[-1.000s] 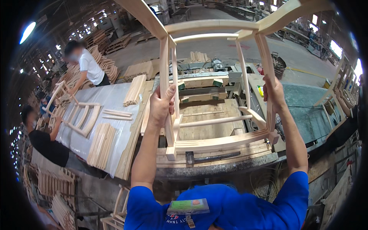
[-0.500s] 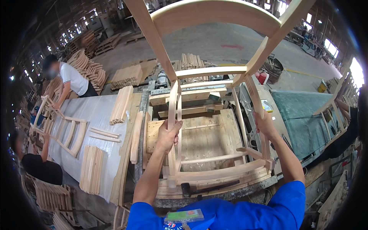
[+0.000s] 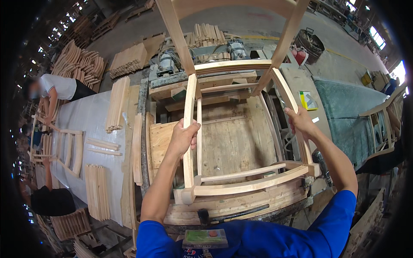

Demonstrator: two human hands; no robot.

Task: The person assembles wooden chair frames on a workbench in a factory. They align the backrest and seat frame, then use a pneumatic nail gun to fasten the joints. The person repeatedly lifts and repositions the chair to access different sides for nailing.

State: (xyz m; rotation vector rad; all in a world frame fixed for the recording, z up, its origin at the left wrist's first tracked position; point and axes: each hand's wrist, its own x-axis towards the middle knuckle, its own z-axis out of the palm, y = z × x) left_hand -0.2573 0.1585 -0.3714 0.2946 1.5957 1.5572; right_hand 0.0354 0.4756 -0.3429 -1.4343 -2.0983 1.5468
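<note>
Head view: both hands clamped on pale, unfinished wooden chair frame (image 3: 241, 129), curved rails.

Pale unfinished wooden chair frame (image 3: 241, 124), bare light wood, held up over a workbench, curved rails and straight legs joined, two thin slats between the legs, its lower curved rail nearest the person, upper part out of view

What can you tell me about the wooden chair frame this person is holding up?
The chair frame is pale, unfinished wood: straight legs running up out of view, curved rails and thin slats joined into an open skeleton with no seat panel. It is tipped on end, its lower rail near the worn wooden workbench. The left hand grips one upright and the right hand a curved side rail.
</note>
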